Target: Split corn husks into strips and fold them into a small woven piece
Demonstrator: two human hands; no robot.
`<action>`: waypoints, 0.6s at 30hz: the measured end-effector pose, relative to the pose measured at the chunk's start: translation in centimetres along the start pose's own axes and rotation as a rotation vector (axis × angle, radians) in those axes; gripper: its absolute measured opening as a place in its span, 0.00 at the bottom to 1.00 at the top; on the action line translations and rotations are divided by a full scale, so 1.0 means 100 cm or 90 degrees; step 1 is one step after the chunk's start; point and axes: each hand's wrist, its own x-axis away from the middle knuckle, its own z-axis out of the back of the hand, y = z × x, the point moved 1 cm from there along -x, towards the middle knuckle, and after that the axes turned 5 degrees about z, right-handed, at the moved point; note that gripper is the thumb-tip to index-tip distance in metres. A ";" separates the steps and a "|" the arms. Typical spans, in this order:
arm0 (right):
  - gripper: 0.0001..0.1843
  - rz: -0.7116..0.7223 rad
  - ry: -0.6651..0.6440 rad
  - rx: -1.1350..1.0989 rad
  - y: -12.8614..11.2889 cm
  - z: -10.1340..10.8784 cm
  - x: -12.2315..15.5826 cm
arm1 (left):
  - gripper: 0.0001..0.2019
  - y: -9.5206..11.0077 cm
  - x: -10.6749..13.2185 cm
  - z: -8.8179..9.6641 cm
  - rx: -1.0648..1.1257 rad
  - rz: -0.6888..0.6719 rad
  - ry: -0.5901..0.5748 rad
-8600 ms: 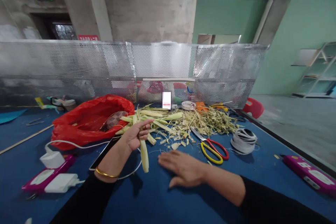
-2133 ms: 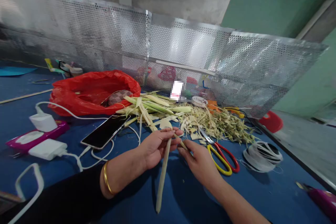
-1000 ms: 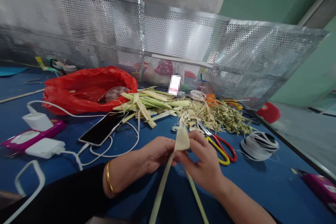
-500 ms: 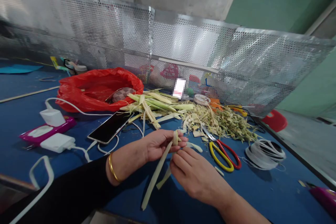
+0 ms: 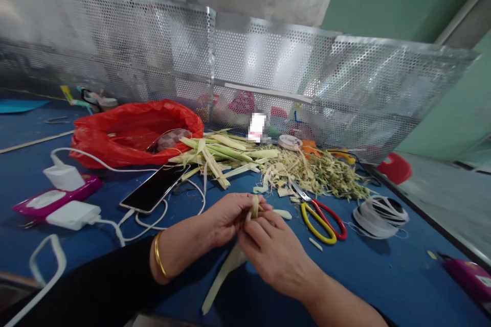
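Pinching a pale leaf strip [image 5: 224, 276] between both hands, we work just above the blue worktop [image 5: 383, 276], close to its near edge. Our left hand [image 5: 224, 217] is curled, with thumb and fingertips closed on the strip's upper end. That end is bent over into a small loop that pokes out above the knuckles. Our right hand [image 5: 274, 255] sits just in front of the left and touches it, fingers folded shut on the same strip (how the fingertips lie on it we cannot tell, since the back of the hand hides them). The loose tail of the strip runs down and to the left from under the hands and ends near the bottom of the view. A gold bangle [image 5: 158, 263] circles our left wrist.

Just right of the hands lie scissors [image 5: 320, 214] with one yellow and one red handle, their blades pointing away toward a heap of dry leaf scraps [image 5: 326, 176]. Farther right sits a coil of white cord [image 5: 379, 209]. Behind the hands, a bundle of green-white leaves [image 5: 230, 153] lies beside a red plastic bag [image 5: 130, 130]. To the left, a phone [image 5: 155, 189] rests face up near a white charger [image 5: 63, 177] and a pink case [image 5: 53, 198]. A perforated metal screen [image 5: 268, 76] stands along the far side of the worktop.
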 end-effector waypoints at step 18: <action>0.21 -0.898 0.353 -1.002 0.029 -0.008 0.001 | 0.06 0.013 -0.001 0.014 -0.121 -0.186 -0.006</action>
